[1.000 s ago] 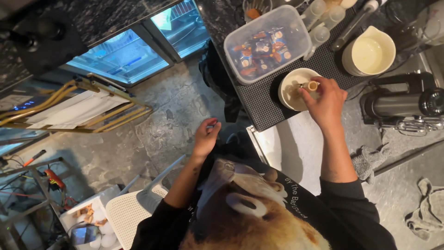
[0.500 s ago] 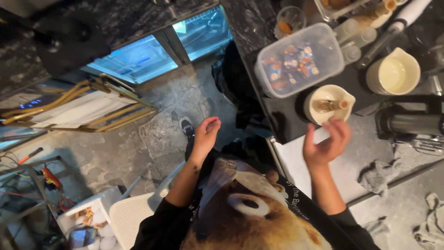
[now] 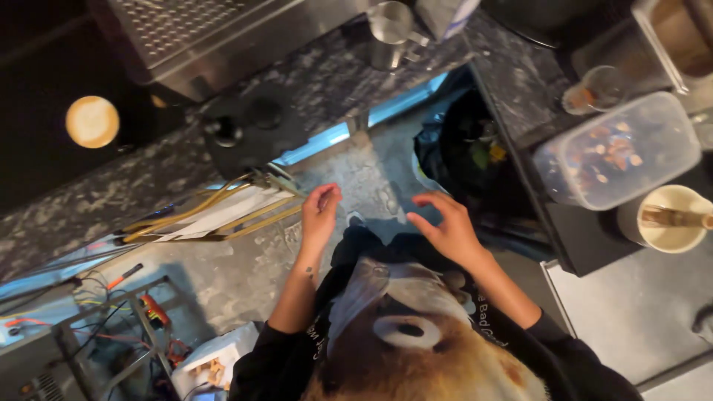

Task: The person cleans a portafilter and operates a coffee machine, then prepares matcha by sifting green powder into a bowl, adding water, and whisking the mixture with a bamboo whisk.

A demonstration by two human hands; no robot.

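Dark stone counter (image 3: 512, 82) carries a lidded clear tub (image 3: 616, 152) of brown pieces; left hand (image 3: 319, 215) and right hand (image 3: 445, 230) open, empty.

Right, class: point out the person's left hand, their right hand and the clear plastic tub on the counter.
left hand (image 3: 319, 212), head view, on the back of the hand.
right hand (image 3: 449, 232), head view, on the back of the hand.
clear plastic tub (image 3: 620, 152), head view, on the middle of its lid.

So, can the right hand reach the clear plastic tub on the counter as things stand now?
Probably yes. The right hand is empty and open, and the clear plastic tub sits at the counter edge on that side. Only open space above the dark bin lies between them.
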